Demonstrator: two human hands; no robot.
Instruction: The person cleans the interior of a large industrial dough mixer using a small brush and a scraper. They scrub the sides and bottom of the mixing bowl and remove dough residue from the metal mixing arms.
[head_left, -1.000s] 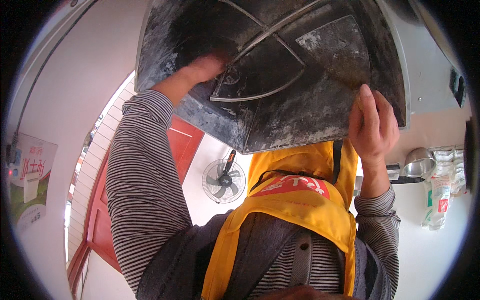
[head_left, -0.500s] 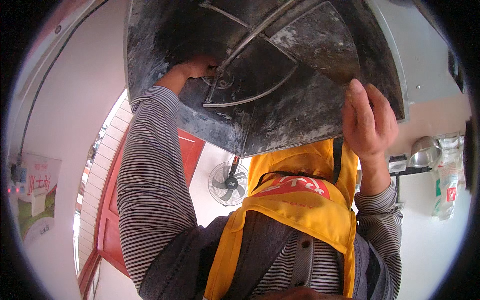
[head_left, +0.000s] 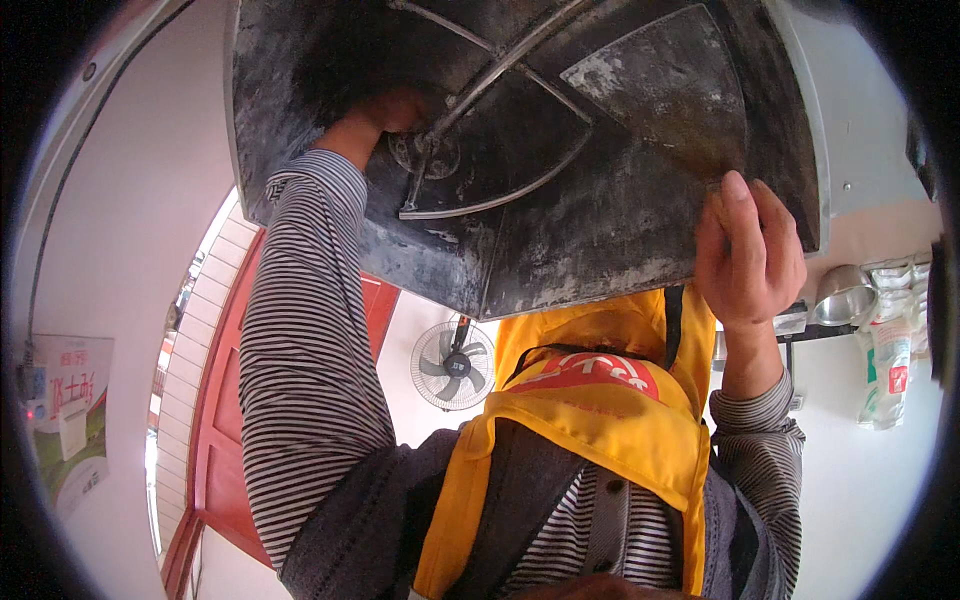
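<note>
A large dark metal vessel [head_left: 590,240] with worn, whitish-streaked walls fills the upper middle. Across its inside runs a metal shaft [head_left: 500,68] bearing curved frame bars, with a round hub [head_left: 425,155] at its lower left end. My left hand [head_left: 397,108] reaches inside, just above the hub and beside the shaft; deep shadow hides its fingers. At the right side, my right hand [head_left: 750,245] is closed, thumb and fingers pinching the lower corner of a thin fan-shaped metal plate [head_left: 665,80]. The plate lies over the vessel's inner wall.
My yellow apron [head_left: 600,430] hangs below the vessel's near edge. Behind are a fan [head_left: 453,366] and a red door [head_left: 225,440]. A metal bowl [head_left: 845,295] and plastic bags [head_left: 888,370] are at the right. A poster [head_left: 75,410] is on the left wall.
The fan-shaped plate has shifted right across the inner wall with my right hand. My left hand has moved slightly up, away from the hub. The view has shifted a little.
</note>
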